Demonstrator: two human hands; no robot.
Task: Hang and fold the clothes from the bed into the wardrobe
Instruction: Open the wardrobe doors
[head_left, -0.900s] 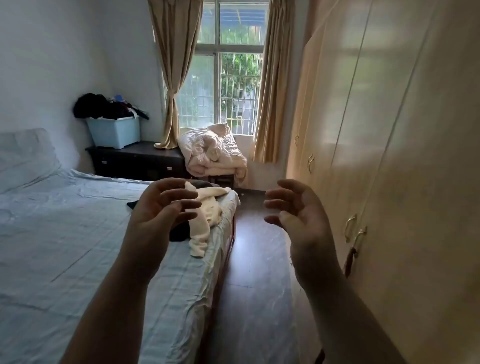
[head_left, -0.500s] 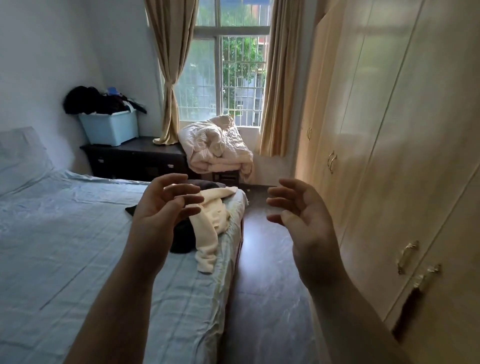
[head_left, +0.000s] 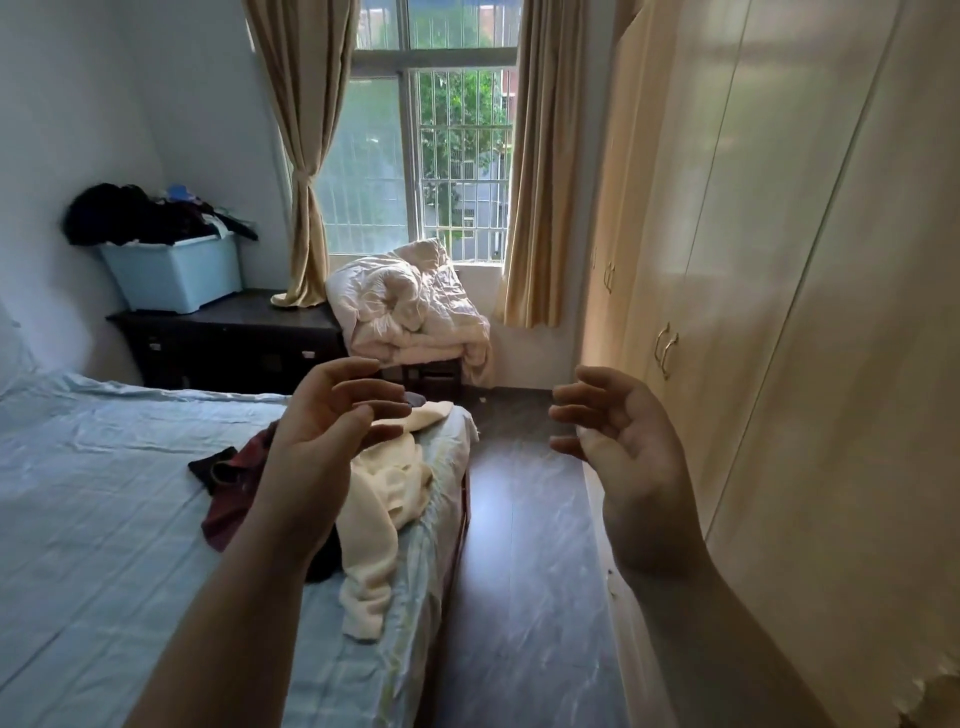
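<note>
Holding left hand (head_left: 317, 441) and right hand (head_left: 623, 447) apart, empty, fingers curled; clothes (head_left: 384, 499) are lying on the bed (head_left: 104, 493) edge, wardrobe (head_left: 779, 312) shut — probably grabbing the cream top by its shoulders first.

Hands: 2, left (head_left: 317, 447) and right (head_left: 618, 447). Bed (head_left: 104, 493): 1. Garments on bed: cream (head_left: 384, 499), 1; red (head_left: 234, 493), 1. Curtains: 2. Bin (head_left: 176, 273): 1. Duvet (head_left: 405, 306): 1.
</note>
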